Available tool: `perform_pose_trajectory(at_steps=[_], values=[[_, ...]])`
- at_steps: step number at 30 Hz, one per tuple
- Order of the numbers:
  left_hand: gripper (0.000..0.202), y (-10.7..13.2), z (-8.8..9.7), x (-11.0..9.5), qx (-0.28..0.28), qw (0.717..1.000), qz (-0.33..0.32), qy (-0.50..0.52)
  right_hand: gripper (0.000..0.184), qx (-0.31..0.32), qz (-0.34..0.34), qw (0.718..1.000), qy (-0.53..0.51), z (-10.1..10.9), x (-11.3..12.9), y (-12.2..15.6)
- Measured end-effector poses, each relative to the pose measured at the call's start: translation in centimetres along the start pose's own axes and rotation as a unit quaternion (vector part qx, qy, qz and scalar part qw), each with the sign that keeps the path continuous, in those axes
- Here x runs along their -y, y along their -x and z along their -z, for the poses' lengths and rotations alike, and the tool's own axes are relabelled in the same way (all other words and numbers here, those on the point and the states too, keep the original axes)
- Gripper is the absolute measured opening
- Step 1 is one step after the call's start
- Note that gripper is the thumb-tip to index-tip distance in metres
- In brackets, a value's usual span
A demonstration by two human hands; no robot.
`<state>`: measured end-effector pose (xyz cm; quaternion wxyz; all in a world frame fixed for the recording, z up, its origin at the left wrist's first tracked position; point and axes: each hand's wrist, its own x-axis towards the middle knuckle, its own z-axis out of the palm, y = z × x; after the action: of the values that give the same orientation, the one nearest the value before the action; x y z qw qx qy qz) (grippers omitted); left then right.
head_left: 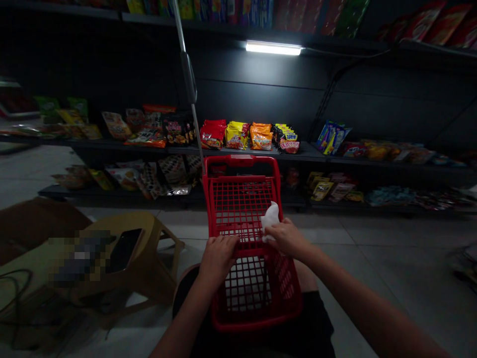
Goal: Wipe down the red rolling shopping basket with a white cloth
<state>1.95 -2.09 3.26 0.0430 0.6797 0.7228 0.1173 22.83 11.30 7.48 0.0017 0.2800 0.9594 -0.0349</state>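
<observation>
A red plastic shopping cart (pixel 257 318) with grid walls stands directly before me, between my legs. My left hand (pixel 219 252) is closed over the near-left part of its middle rim, fingertips curled over the top. In my right hand (pixel 285 236) is a crumpled white tissue (pixel 270 219), pinched against the right side of the same rim. Part of the tissue sticks up above my fingers. The cart's handle (pixel 240 160) is at the far end, towards the shelves.
Ahead, a dark shelf (pixel 253 155) carries several instant noodle packs (pixel 236 135) and snack bags. A thin metal pole (pixel 189 79) rises left of the cart. At left, a tan stool (pixel 151 226) bears a dark phone (pixel 124 249) beside a cardboard box (pixel 40 221). Pale floor tiles (pixel 357 268) lie at right.
</observation>
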Motion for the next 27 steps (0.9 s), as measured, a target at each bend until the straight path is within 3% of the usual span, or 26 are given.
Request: perform_pose_trajectory(at_steps=[4,6,9,13,15,22,24,27], values=[[0.036,0.0,0.2,-0.1,0.006,1.0,0.018,-0.01,0.018,-0.027,0.127,0.99,-0.057,-2.9,5.9,-1.9],[0.033,0.2,0.4,-0.1,0.012,1.0,0.023,-0.014,0.018,-0.033,0.148,0.987,-0.059,-3.6,7.1,-2.2],[0.031,0.4,0.5,0.0,0.018,0.999,0.026,-0.014,0.016,-0.013,0.121,0.991,-0.051,-3.2,4.9,-1.0],[0.035,0.2,0.3,0.3,0.006,1.0,0.019,-0.009,0.011,0.021,0.02,1.0,-0.01,-1.3,0.2,1.4],[0.035,0.1,0.1,0.3,0.001,1.0,0.008,-0.007,0.011,0.019,0.014,1.0,0.016,-0.8,-0.1,1.8],[0.024,-0.2,0.1,0.1,0.021,1.0,0.003,-0.019,0.02,-0.044,0.197,0.979,-0.012,-3.1,4.2,-1.9],[0.022,-0.2,0.3,0.1,0.022,0.999,0.004,-0.024,0.022,-0.066,0.232,0.971,0.0,-3.7,3.6,-3.4],[0.026,-0.3,0.6,0.2,0.024,0.999,0.016,-0.028,0.021,-0.084,0.256,0.962,0.048,-3.5,0.4,-5.8]])
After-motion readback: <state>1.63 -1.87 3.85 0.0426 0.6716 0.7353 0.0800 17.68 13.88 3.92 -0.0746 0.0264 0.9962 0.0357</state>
